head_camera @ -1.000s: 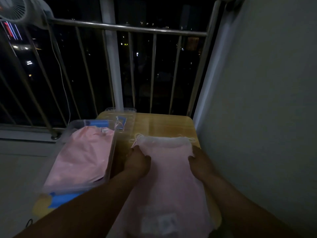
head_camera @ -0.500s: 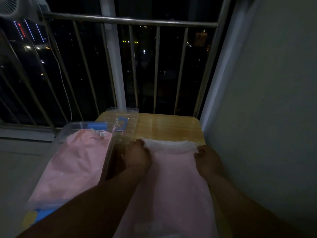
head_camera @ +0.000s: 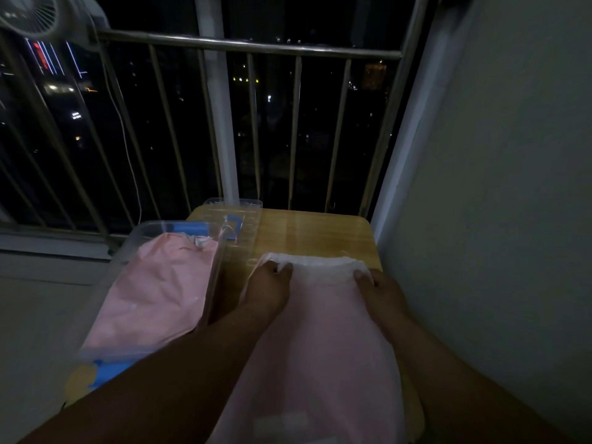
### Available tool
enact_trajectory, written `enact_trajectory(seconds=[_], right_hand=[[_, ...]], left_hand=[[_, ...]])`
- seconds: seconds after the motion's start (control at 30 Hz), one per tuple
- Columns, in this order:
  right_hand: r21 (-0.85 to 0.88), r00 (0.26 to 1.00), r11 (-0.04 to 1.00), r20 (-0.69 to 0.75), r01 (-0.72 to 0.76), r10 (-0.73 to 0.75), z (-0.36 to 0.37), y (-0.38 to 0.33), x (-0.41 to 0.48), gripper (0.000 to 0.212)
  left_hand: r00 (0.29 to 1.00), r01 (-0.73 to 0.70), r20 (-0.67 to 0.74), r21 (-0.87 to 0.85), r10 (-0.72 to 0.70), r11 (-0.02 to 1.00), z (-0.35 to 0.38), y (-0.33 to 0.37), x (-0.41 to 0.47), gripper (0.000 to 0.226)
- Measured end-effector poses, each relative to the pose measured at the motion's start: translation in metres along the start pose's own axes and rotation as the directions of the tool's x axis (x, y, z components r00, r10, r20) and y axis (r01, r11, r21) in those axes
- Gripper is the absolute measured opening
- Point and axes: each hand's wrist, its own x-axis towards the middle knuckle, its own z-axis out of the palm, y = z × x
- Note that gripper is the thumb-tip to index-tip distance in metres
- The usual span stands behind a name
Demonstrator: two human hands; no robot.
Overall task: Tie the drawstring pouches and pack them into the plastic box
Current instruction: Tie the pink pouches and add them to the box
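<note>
Pouch (head_camera: 320,334) sits between left grip (head_camera: 269,290) and right grip (head_camera: 381,294), both seemingly pinching its hem.

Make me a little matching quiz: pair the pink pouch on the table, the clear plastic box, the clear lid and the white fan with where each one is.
Things
1. pink fabric drawstring pouch with white gathered top
2. clear plastic box with blue latches
3. flat clear plastic lid
4. small white fan

Places
A. up at the metal railing, far left
B. gripped at its top corners by the left hand and right hand
C. flat on the wooden table, far left corner
D. left of the hands, another pink pouch inside

Pairs: 1-B, 2-D, 3-C, 4-A
</note>
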Motion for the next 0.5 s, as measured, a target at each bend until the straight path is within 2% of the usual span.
enact_trajectory(seconds=[0.2, 0.33, 0.4, 0.5], right_hand=[[0.178, 0.999, 0.984, -0.007, -0.029, 0.031, -0.004, -0.016, -0.022, 0.03], [0.289, 0.997, 0.955, 0.044, -0.07, 0.06, -0.019, -0.04, -0.041, 0.024], [0.316, 0.995, 0.944, 0.045, -0.098, 0.088, -0.026, -0.046, -0.046, 0.033], [0.359, 0.995, 0.928, 0.051, -0.103, 0.09, -0.037, -0.057, -0.062, 0.032]], left_hand=[[1.0, 0.002, 0.021, -0.178, 0.001, 0.984, -0.015, 0.009, -0.02, 0.03], [0.997, 0.027, 0.079, -0.336, -0.001, 0.941, -0.033, 0.024, -0.044, 0.022], [0.995, -0.007, 0.09, -0.346, 0.041, 0.938, -0.041, 0.033, -0.055, 0.023], [0.993, -0.053, 0.081, -0.346, 0.086, 0.937, -0.057, 0.046, -0.076, 0.027]])
